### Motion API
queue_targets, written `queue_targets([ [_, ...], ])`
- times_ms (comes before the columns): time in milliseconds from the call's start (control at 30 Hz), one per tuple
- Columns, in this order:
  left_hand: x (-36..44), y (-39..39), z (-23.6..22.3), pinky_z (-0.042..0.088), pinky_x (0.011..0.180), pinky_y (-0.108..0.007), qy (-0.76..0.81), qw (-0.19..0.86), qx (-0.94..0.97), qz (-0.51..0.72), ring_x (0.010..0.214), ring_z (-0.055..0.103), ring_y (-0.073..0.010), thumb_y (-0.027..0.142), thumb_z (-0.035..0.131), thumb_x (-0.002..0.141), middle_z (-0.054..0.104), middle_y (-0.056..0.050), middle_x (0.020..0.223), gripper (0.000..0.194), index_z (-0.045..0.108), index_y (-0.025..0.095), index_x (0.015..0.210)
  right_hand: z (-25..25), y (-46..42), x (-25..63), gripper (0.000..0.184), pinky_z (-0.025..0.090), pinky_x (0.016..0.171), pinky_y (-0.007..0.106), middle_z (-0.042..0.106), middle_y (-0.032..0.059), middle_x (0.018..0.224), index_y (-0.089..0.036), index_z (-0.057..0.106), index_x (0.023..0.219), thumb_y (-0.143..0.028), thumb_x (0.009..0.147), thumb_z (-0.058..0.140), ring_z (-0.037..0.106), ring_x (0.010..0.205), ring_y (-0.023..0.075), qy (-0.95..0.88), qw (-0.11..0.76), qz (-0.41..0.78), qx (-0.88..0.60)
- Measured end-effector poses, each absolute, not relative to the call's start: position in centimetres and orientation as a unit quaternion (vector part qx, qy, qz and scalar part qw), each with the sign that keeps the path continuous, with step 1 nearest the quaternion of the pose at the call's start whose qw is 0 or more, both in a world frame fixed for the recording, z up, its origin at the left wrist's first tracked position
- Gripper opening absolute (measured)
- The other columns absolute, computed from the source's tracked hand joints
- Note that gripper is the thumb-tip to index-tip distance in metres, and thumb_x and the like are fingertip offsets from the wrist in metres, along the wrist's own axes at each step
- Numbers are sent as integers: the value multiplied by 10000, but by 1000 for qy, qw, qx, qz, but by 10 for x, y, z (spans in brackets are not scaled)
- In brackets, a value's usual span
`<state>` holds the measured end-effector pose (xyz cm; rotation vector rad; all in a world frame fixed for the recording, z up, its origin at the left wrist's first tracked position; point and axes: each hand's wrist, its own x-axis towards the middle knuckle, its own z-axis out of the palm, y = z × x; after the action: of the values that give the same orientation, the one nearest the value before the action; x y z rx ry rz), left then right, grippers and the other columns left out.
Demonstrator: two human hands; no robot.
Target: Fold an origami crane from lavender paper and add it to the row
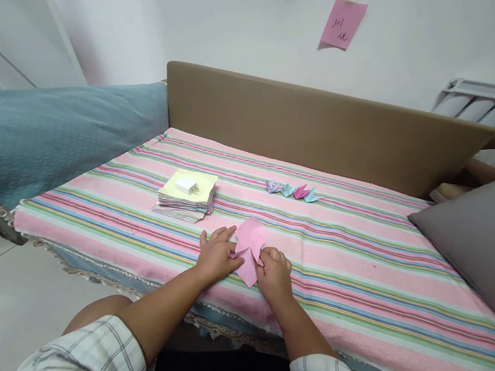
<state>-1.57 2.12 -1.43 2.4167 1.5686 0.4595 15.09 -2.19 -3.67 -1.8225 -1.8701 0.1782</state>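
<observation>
A partly folded pink paper lies on the striped cloth near the front edge. My left hand rests flat on the cloth with its fingers spread, the fingertips pressing the paper's left edge. My right hand pinches the paper's right side with curled fingers. A stack of coloured paper sheets sits behind my left hand, with a small white charger on top. Several small folded paper figures stand in a row farther back.
A brown backrest runs along the far side. A teal cover drapes over the left. A grey cushion lies at the right. A pink note hangs on the white wall.
</observation>
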Motion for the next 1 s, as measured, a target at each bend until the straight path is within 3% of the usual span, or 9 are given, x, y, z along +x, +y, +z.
queue_targets([
  [167,-12,23,-11,107,1026,-644,545,108,818,151,1302,285,-320,427,659,697,351,11,1441,189,677,243,734,-37,-20,151,148,300,781,336,579,67,953,-203,615,857,-191,838,469,480,887,212,-696,232,51,-678],
  [567,-11,19,-9,98,1025,-654,524,104,834,140,1302,304,-294,334,647,703,377,11,1425,145,684,322,842,-29,-27,153,159,315,752,327,575,55,852,-182,531,837,-326,855,466,490,847,216,-709,238,46,-662],
  [767,-13,20,-10,96,1026,-657,511,112,842,131,1297,312,-311,336,649,687,380,11,1422,213,684,343,897,-29,-29,156,86,305,750,316,567,50,893,-189,540,837,-236,820,470,472,863,209,-732,236,50,-637],
  [1000,-17,21,-8,82,1031,-643,493,120,855,107,1311,292,-309,394,652,670,365,-12,1433,265,677,337,928,-26,-30,160,177,315,788,316,562,56,953,-194,581,918,-204,773,479,466,906,209,-747,230,68,-620],
])
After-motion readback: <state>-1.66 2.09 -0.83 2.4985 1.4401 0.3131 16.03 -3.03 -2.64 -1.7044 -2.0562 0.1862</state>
